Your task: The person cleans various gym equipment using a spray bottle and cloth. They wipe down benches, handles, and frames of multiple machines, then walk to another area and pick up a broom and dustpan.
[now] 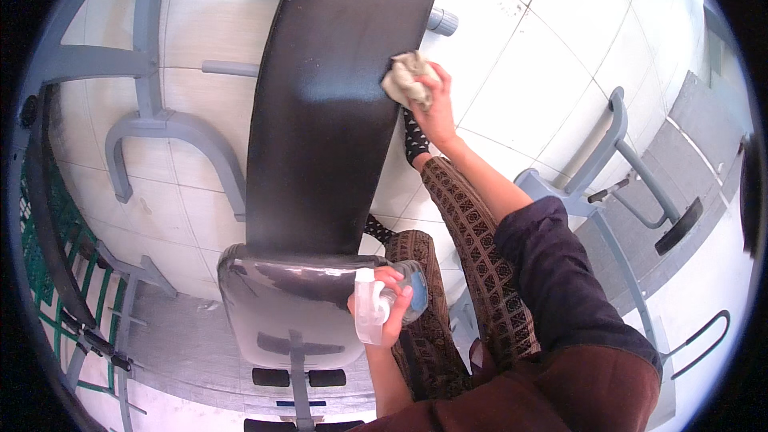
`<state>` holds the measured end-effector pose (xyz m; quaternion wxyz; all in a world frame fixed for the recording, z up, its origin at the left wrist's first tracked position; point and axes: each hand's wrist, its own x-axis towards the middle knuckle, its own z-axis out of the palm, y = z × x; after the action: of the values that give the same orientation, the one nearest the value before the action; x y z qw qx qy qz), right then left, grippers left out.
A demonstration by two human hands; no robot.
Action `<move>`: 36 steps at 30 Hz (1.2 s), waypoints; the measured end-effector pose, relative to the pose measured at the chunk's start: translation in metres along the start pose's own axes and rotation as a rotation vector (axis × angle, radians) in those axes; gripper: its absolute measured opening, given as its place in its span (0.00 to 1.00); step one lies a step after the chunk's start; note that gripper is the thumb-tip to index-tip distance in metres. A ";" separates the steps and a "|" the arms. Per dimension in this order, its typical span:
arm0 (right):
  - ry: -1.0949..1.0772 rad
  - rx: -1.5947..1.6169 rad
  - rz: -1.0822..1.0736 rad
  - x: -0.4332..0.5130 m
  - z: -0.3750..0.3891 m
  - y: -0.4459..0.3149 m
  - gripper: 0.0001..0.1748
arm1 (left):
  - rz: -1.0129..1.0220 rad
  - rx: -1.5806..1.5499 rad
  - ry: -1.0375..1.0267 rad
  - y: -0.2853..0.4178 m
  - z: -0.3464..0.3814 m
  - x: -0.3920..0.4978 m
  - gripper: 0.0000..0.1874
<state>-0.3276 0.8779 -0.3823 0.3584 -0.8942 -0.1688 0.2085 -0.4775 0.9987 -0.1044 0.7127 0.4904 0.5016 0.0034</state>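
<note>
My right hand (pixel 439 113) grips a crumpled beige cloth (pixel 409 79), held at the right edge of a long black padded bench backrest (pixel 312 150). A pale, hazy streak that looks like moisture or glare crosses the pad just left of the cloth. Down by the bench's seat pad (pixel 288 306), my left hand (pixel 390 306) is wrapped around a clear spray bottle (pixel 414 295) with a white trigger head. The bottle bears a blue label. The seat pad looks glossy, as if covered in clear plastic.
Grey steel gym frames stand at the left (pixel 150 72) and at the right (pixel 600 162). Foam rollers (pixel 270 377) stick out below the seat pad. Green metal bars (pixel 60 312) run along the lower left. White floor tiles (pixel 510 60) surround the bench, and my legs are beside it.
</note>
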 end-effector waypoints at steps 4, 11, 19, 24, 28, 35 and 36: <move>-0.190 -0.155 0.059 -0.010 -0.020 0.005 0.29 | -0.047 -0.006 -0.018 0.000 -0.002 -0.007 0.13; -0.481 -0.213 0.017 -0.003 -0.035 0.045 0.32 | -0.016 0.029 0.009 -0.007 -0.007 -0.005 0.12; -0.216 -0.271 0.362 0.016 -0.077 -0.007 0.30 | 0.042 0.033 0.031 0.005 -0.029 -0.020 0.12; -0.052 -0.035 -0.389 0.067 0.015 -0.105 0.31 | 0.043 -0.032 0.096 0.002 -0.032 -0.024 0.13; -0.302 -0.250 -0.394 0.117 0.131 -0.186 0.22 | 0.036 -0.033 0.073 0.002 -0.037 -0.027 0.14; -0.610 -0.324 -0.227 0.150 0.183 -0.217 0.23 | 0.064 0.108 0.124 0.004 -0.051 -0.034 0.12; -0.640 -0.406 -0.275 0.153 0.177 -0.213 0.24 | 0.017 -0.012 0.180 0.006 -0.050 -0.037 0.12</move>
<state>-0.3167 1.1937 -0.3850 0.1282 -0.8059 -0.4276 0.3888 -0.5291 1.0183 -0.0752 0.6677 0.4880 0.5593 0.0563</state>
